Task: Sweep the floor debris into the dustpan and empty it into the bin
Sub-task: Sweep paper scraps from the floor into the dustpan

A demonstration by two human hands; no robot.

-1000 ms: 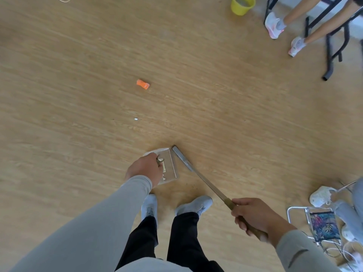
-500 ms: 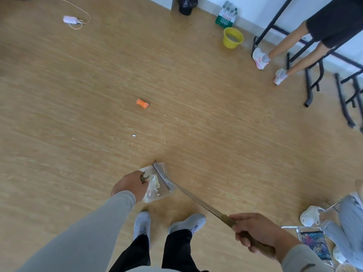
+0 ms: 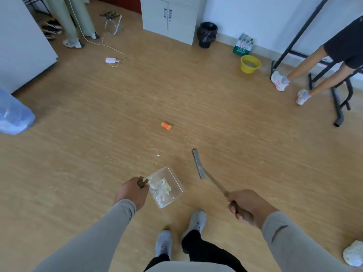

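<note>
Left hand (image 3: 131, 194) grips my dustpan (image 3: 167, 186), right hand (image 3: 248, 206) grips broom (image 3: 198, 163); orange scrap (image 3: 166, 126) lies ahead, nearer broom head.

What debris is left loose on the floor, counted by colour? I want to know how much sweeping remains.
Orange piece: 1
White speck: 1
Total: 2 loose pieces. The scraps already in the clear dustpan, held by the left hand, are not counted; the right hand holds the broom clear of them.
</note>
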